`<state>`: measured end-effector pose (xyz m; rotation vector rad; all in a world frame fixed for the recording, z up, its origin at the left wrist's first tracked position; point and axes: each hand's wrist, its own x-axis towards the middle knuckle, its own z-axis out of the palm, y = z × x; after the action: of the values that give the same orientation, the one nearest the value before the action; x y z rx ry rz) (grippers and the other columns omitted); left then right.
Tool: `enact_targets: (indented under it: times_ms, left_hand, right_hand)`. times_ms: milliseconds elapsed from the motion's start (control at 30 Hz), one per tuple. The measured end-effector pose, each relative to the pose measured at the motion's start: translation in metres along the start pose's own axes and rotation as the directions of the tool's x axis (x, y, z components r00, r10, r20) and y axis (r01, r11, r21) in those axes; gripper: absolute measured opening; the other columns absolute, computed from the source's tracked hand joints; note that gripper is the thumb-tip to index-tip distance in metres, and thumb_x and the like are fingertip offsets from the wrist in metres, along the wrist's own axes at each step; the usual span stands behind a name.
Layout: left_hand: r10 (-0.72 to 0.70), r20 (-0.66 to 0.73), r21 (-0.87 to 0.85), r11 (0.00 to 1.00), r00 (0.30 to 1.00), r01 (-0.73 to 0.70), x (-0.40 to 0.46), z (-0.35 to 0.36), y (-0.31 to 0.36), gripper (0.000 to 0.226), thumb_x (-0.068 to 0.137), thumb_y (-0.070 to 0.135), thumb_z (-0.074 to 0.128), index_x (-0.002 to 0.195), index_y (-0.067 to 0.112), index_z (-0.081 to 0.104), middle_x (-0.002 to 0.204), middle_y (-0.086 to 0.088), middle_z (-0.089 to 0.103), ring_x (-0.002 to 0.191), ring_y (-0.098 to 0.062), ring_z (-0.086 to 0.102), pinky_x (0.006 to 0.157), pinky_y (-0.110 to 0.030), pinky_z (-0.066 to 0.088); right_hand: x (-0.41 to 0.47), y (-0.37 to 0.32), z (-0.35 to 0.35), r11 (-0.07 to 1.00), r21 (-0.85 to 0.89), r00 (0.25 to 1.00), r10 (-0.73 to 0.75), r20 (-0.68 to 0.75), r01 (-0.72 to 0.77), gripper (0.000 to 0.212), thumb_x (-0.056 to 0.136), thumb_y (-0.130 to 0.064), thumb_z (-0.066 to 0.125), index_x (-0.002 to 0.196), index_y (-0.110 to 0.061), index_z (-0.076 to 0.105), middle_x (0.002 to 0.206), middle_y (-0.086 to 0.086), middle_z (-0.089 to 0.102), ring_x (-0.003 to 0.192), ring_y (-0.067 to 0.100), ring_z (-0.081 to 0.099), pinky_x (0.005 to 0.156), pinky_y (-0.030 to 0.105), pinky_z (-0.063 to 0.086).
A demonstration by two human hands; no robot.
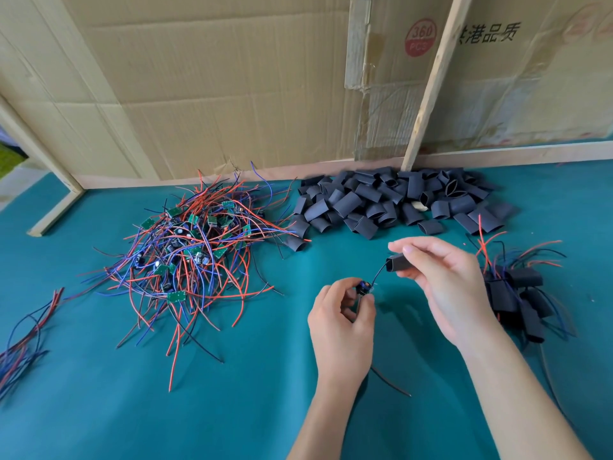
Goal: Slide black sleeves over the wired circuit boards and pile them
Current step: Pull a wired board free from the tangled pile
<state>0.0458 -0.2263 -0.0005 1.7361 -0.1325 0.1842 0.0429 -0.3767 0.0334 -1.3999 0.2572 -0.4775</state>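
Above the green desk (265,376) we see our right hand (444,287) pinching a black sleeve (398,263), long axis level with its open mouth facing left, a wire entering it from the circuit board (364,288) our left hand (341,323) grips just left of it, and the cardboard wall (215,88) behind reads "360 PCS".

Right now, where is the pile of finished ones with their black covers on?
In the head view, the sleeved boards lie piled on the green table at the right, just beyond the right hand, nearer than the empty sleeves.
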Motion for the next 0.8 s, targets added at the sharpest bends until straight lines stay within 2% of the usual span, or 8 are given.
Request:
enact_targets:
  times_ms: [267,400,500,667,800]
  left_hand:
    - [-0.001,0.000,-0.002,1.000,1.000,0.001,0.000,-0.001,-0.001,0.019,0.087,0.011,0.074,0.092,0.030,0.072,0.083,0.007,0.063,0.070,-0.015,0.058,0.069,-0.017,0.047]
    - [-0.004,0.002,-0.002,1.000,1.000,0.004,0.000,-0.001,-0.001,0.021,0.086,0.013,0.074,0.092,0.032,0.072,0.083,0.007,0.063,0.071,-0.016,0.059,0.070,-0.023,0.051]
    - [-0.004,-0.001,-0.005,1.000,1.000,0.004,0.000,-0.001,-0.001,0.020,0.086,0.013,0.074,0.092,0.032,0.072,0.082,0.008,0.062,0.070,-0.015,0.059,0.068,-0.019,0.049]
    - [-0.008,0.006,-0.004,1.000,1.000,0.008,-0.001,-0.001,-0.001,0.022,0.086,0.011,0.073,0.093,0.032,0.071,0.082,0.007,0.062,0.068,-0.016,0.057,0.067,-0.019,0.048]
    - [-0.038,0.002,-0.041,0.998,0.999,0.038,-0.001,-0.001,0.000,0.021,0.087,0.012,0.074,0.093,0.031,0.068,0.083,0.007,0.064,0.066,-0.013,0.057,0.067,-0.019,0.049]
  right_hand:
    - [-0.005,0.002,0.009,1.000,0.000,0.999,0.016,0.050,-0.016,0.014,0.100,-0.005,0.062,0.099,-0.005,0.076,0.106,0.010,0.077,0.098,0.017,0.071,0.075,0.030,0.056]
    - [-0.011,0.005,0.020,0.999,-0.044,0.992,-0.001,0.125,0.006,0.018,0.099,-0.004,0.065,0.099,-0.016,0.078,0.102,0.008,0.078,0.096,0.016,0.072,0.076,0.027,0.059]
    - [-0.012,0.005,0.020,0.994,-0.102,0.985,-0.017,0.172,0.035,0.027,0.098,-0.002,0.065,0.092,-0.024,0.078,0.102,0.005,0.078,0.094,0.015,0.073,0.077,0.026,0.059]
    - [-0.010,0.004,0.014,0.984,-0.177,0.974,0.025,0.225,0.016,0.028,0.096,-0.001,0.066,0.089,-0.024,0.080,0.102,0.002,0.079,0.096,0.015,0.074,0.077,0.025,0.058]
    - [-0.009,0.002,0.009,0.983,-0.185,0.978,0.041,0.205,-0.002,0.025,0.095,-0.003,0.069,0.099,-0.024,0.081,0.101,0.003,0.080,0.091,0.021,0.074,0.079,0.029,0.060]
